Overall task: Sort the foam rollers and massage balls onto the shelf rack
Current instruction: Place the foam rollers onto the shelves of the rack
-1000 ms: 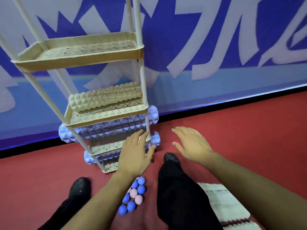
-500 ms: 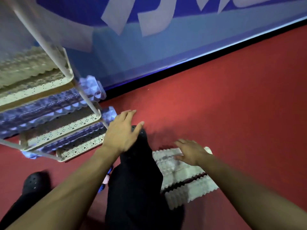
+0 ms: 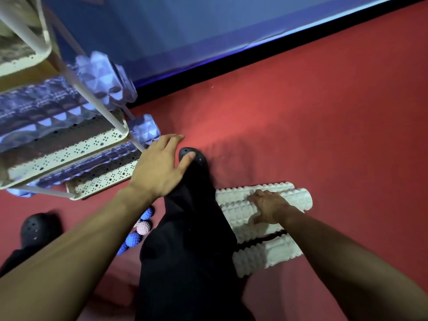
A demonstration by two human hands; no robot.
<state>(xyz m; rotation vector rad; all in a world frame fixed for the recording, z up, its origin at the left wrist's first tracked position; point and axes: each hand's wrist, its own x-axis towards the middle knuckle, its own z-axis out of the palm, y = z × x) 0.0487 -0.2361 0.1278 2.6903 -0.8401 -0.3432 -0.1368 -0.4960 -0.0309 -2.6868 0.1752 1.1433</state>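
Three white knobbly foam rollers lie on red carpet by a blue wall; right hand grips one, left hand hovers open.

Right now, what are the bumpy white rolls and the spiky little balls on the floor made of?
The white rollers look like matte foam: dull, no shine, with moulded rows of soft-edged bumps. The right hand rests on them, but whether they give under it cannot be told. The massage balls, blue and pink, look like soft rubber or plastic, studded with tiny nubs; which one the picture leaves open.
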